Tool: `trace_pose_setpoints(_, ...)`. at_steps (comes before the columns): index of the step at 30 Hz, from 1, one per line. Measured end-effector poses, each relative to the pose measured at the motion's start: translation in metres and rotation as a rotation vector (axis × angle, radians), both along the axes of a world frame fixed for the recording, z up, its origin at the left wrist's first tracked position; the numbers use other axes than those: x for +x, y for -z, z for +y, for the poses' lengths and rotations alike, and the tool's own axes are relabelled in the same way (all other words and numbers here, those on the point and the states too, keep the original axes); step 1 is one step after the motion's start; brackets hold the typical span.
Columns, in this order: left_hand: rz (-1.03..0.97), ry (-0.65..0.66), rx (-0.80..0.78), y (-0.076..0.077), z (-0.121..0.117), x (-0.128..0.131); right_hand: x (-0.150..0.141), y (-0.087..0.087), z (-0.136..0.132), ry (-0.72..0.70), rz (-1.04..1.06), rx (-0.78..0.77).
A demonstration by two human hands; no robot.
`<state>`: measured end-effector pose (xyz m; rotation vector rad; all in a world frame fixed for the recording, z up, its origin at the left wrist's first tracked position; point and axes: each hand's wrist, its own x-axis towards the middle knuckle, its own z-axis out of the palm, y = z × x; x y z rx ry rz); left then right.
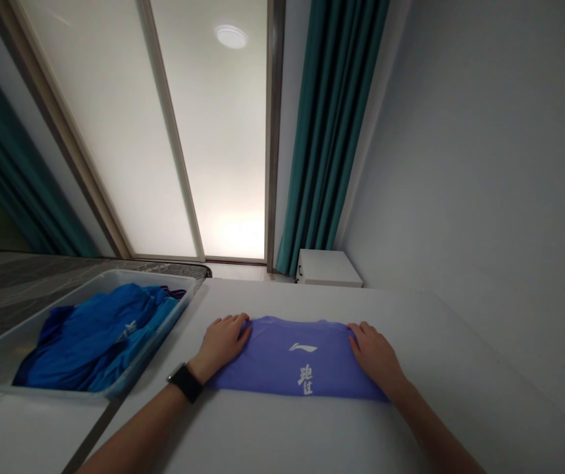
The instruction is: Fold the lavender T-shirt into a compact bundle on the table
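A purple T-shirt (272, 362), folded into a wide band, lies flat on the white table. A white logo and white lettering show on its face. At its left side my left hand (224, 342), with a black watch on the wrist, rests on the edge near the top corner, fingers stretched out. Over the right edge lies my right hand (375, 355), its fingers laid on the cloth near the other top corner. Both palms face down, and the undersides of the fingers are hidden.
To the left stands a translucent plastic bin (72, 394) holding crumpled blue clothes (109, 336). The white table (282, 434) meets a plain wall (490, 197) on the right. Beyond its far edge are a small white cabinet (329, 266), a teal curtain (332, 131) and frosted sliding doors (218, 145).
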<state>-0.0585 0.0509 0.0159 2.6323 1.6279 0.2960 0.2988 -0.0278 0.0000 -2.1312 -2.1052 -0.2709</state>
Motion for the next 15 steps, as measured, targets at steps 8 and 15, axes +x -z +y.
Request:
trace_pose_setpoints(8,-0.187,0.003,-0.153,0.001,0.024,-0.008,0.007,0.008,0.011,0.166,0.08,-0.074)
trace_pose_setpoints(15,-0.282,0.041,-0.274,-0.009,0.042,-0.009,0.018,0.007,0.023,0.087,0.25,-0.177)
